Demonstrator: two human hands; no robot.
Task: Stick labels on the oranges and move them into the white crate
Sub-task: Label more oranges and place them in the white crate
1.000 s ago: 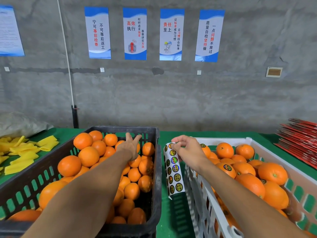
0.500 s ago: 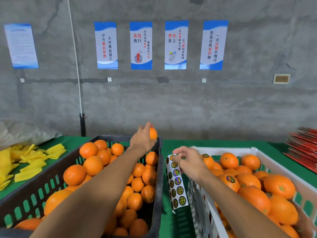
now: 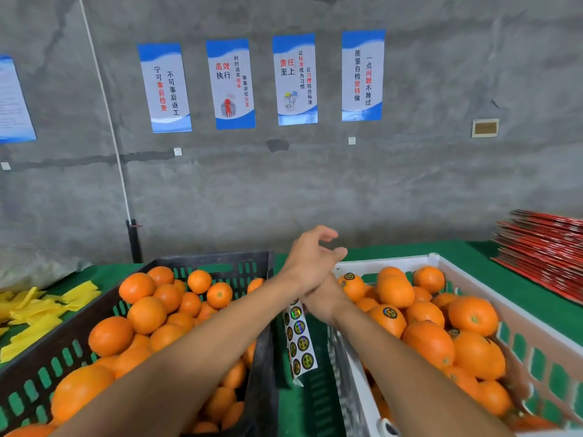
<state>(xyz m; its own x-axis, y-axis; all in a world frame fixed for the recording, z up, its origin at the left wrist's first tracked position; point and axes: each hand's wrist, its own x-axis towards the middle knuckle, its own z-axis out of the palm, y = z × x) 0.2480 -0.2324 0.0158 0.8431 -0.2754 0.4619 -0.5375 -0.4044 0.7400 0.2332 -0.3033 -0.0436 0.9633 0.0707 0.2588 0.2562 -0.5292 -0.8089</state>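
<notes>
We're crossing our left hand, fingers loosely apart, over our right hand, which is pinching the floppy label strip at its top. We're judging the oranges firm, best cupped whole

A fruit-packing workshop: bare concrete wall hung with Chinese quality-slogan posters, crates of oranges on a green-covered table.

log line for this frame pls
left hand: over right hand, orange not visible | right hand: holds label strip | black crate: unlabeled oranges | white crate: some labeled
</notes>
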